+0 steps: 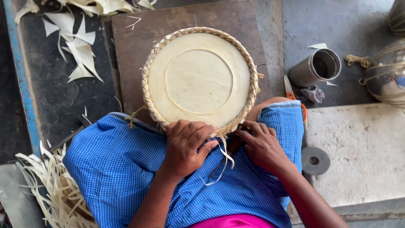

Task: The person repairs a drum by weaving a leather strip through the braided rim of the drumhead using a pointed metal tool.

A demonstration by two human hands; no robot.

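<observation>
A round pale woven tray (198, 78) with a braided rim rests on my lap and on a brown board (139, 50). My left hand (185, 145) grips the tray's near rim, fingers curled over the braid. My right hand (261, 145) pinches the rim just to the right, with thin pale leaf strips (223, 162) trailing down between both hands over my blue checked cloth (114, 164).
Pale leaf scraps (78, 46) lie at the upper left, and a bundle of strips (59, 194) at the lower left. A metal cylinder (316, 67), an orange-handled tool (291, 90), twine-wrapped vessels (386, 74) and a grey disc (315, 160) sit at the right.
</observation>
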